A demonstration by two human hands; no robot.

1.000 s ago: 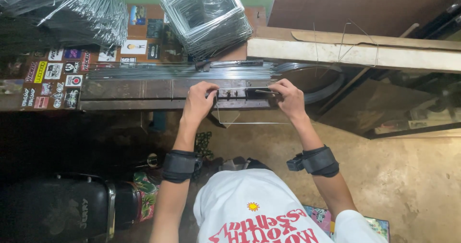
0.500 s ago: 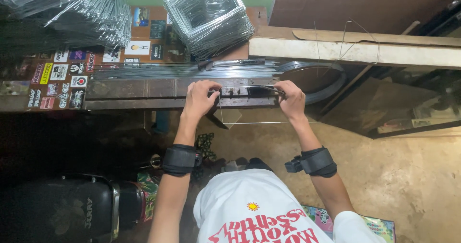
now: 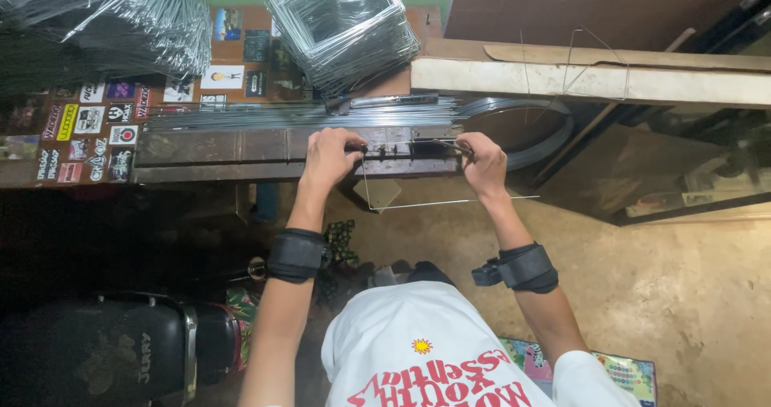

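Steel wire (image 3: 418, 204), thin and bright, hangs bent into a squared U below the front edge of the worktop (image 3: 209, 150); its long bottom run sticks out to the right past my wrist. My left hand (image 3: 331, 156) is curled shut on the wire's left upright, up where it meets the pegged metal jig (image 3: 397, 148). My right hand (image 3: 483, 164) is closed round the dark lever handle (image 3: 443, 143) at the jig's right end, fingers wrapped under it. Both wrists carry black straps. Behind the jig lies a bundle of straight wire rods (image 3: 265, 116), and past those a stack of finished square wire frames (image 3: 341, 25) leans on the sticker-covered board (image 3: 88, 126). A heap of more wire frames (image 3: 104, 21) fills the far left. A coil of flat metal band (image 3: 522, 126) sits just right of the jig.
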